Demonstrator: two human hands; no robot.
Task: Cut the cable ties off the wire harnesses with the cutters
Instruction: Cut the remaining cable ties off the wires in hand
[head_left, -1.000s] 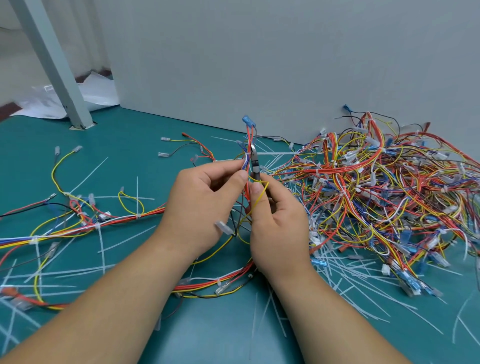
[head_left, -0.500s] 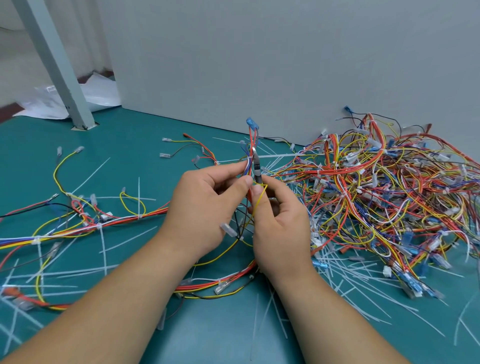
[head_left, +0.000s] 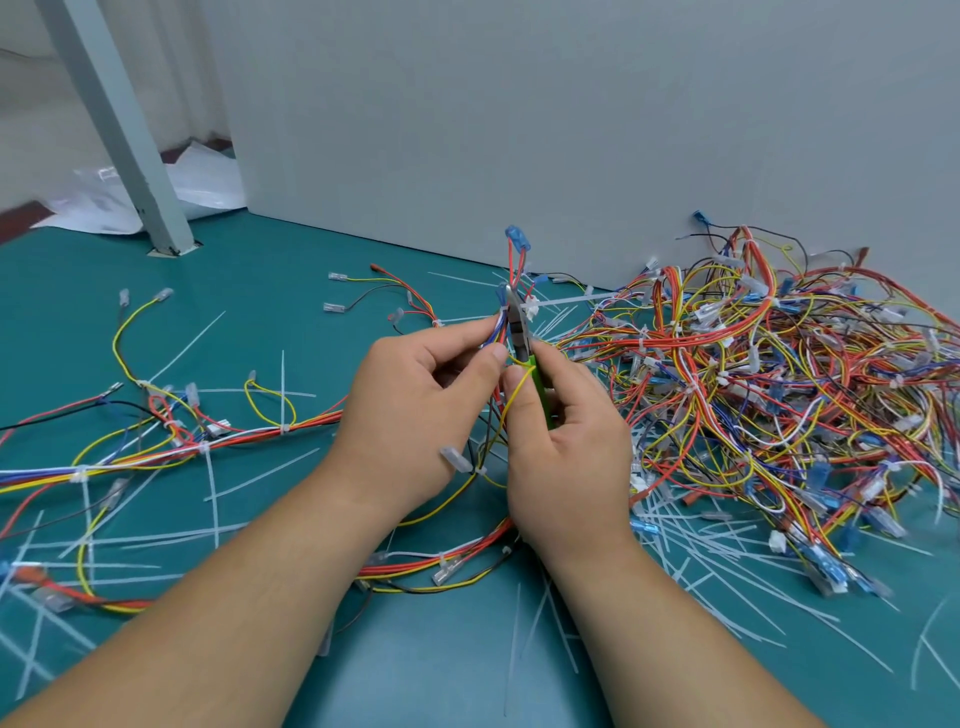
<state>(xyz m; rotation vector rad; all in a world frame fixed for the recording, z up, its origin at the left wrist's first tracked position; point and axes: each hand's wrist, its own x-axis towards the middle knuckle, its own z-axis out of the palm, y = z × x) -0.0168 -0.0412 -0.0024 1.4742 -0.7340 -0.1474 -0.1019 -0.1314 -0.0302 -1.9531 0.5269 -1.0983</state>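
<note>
Fingers: left hand (head_left: 415, 410) pinches a wire harness (head_left: 501, 332) upright between thumb and fingertips, just under a white cable tie (head_left: 531, 310). Right hand (head_left: 566, 441) is wrapped around the green handles of the cutters (head_left: 519, 332), thumb along the near side, a yellow wire looping over it. Cutter tip sits against the bundle right at the tie; can't tell from this angle whether the blades are around the tie or just beside it.

Versus 0.5 s ago: hands and harness are in nearly the same pose, cutter head is a touch higher along the bundle, more green handle is showing. The tie tail is sticking out to the right as before.

Blue terminal (head_left: 517, 239) tops the held harness. Big tangle of harnesses (head_left: 769, 374) lies right of the hands, against the grey wall (head_left: 519, 130). One long harness (head_left: 171, 447) with ties still on runs left across the green mat (head_left: 270, 291). Loose cut tie strips (head_left: 727, 561) are scattered around on the mat.
</note>
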